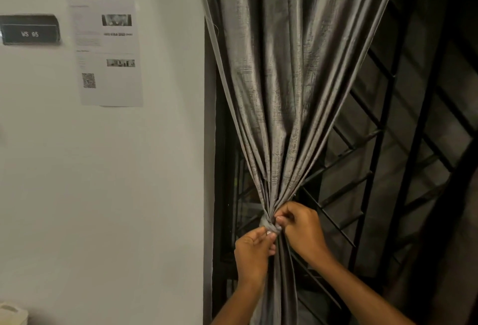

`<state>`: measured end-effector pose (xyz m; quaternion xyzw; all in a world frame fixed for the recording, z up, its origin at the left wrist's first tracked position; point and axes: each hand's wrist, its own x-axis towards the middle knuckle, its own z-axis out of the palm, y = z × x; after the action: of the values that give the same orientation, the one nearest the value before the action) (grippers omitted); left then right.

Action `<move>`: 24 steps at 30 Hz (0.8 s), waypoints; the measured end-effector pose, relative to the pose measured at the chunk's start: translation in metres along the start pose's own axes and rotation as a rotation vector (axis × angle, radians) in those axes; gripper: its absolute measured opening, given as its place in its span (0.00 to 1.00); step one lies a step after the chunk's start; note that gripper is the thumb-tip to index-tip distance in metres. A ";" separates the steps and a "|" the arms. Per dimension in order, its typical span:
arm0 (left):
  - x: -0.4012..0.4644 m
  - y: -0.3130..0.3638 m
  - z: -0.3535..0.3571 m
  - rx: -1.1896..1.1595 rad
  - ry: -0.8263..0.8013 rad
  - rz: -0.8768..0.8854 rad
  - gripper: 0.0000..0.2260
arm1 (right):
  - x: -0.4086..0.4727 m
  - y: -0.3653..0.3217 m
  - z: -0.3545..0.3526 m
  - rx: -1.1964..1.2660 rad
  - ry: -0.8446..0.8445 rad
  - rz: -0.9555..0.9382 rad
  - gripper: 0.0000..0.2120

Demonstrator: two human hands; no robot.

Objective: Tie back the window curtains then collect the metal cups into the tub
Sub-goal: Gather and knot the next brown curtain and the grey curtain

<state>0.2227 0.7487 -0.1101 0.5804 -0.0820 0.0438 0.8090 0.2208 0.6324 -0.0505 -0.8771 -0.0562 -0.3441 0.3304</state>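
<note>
Head view | left hand [252,252] and right hand [300,229] both pinch the knotted tie [267,225] cinching the shiny grey pleated curtain [289,92] against the black window grille [362,169] | tie-back nearly done | cups and tub unseen, collecting not begun.

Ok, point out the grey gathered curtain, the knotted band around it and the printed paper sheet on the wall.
grey gathered curtain [289,79], head view, middle of the hanging folds
knotted band [266,222], head view, the wrapped knot
printed paper sheet [108,53], head view, sheet centre
</note>
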 end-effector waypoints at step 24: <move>-0.009 -0.009 -0.021 0.075 -0.023 -0.018 0.07 | 0.010 0.010 -0.003 0.028 0.122 0.021 0.13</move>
<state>0.2166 0.7656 -0.1271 0.6117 -0.0841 0.0330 0.7859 0.2305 0.6215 -0.0481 -0.8504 -0.0314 -0.3925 0.3491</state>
